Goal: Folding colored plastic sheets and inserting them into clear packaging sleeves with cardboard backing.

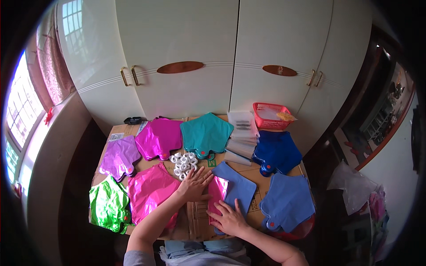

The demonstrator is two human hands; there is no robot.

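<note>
My left hand (pixel 194 184) lies open, fingers stretched out, at the upper left edge of a folded pink foil balloon (pixel 218 187). My right hand (pixel 230 218) rests spread on the lower part of that pink foil and on the blue flat foil balloon (pixel 241 186) beneath it. Both palms face down. Just beyond my left hand sits a heap of small white rings or rolls (pixel 183 163). To the left of my left forearm lies a larger pink foil balloon stack (pixel 151 193), partly covered by that arm.
Around the cardboard-topped table (pixel 195 221) lie flat foil stacks: green (pixel 108 204), lilac (pixel 119 155), magenta (pixel 159 136), teal (pixel 206 134), dark blue (pixel 277 150) and blue (pixel 288 201). Clear sleeves (pixel 242 144) and a red basket (pixel 270 123) stand at the back, before white cabinets (pixel 177 31).
</note>
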